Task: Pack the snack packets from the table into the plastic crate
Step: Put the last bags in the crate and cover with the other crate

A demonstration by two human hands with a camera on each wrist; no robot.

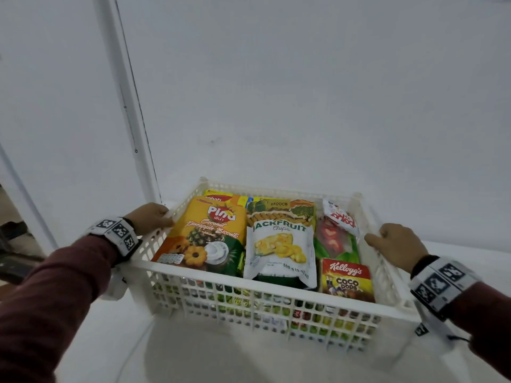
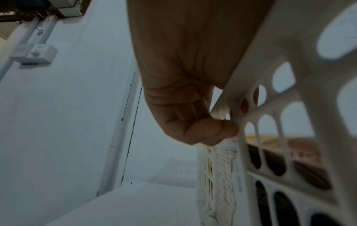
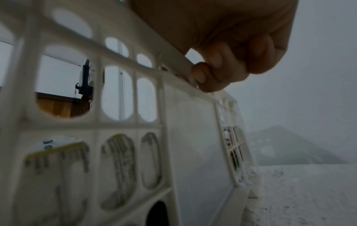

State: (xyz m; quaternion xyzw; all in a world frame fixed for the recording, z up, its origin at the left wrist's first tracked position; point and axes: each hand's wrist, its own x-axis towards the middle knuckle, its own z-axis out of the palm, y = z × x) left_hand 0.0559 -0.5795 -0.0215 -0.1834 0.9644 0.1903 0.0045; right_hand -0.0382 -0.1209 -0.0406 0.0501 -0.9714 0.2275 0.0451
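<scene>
A white plastic crate (image 1: 265, 281) with lattice walls stands on the white table (image 1: 210, 360), full of snack packets. On top lie a yellow Pina coconut pineapple biscuits pack (image 1: 204, 233), a white jackfruit chips bag (image 1: 280, 251), a red and green packet (image 1: 336, 243) and a Coco Pops box (image 1: 347, 280). My left hand (image 1: 150, 218) grips the crate's left rim, fingers curled round the rim (image 2: 230, 97). My right hand (image 1: 395, 243) grips the right rim, fingers hooked under the rim (image 3: 173, 61).
A white wall (image 1: 304, 92) rises close behind the crate. A white door frame (image 1: 130, 106) runs down at the left. The table's front edge lies near my arms.
</scene>
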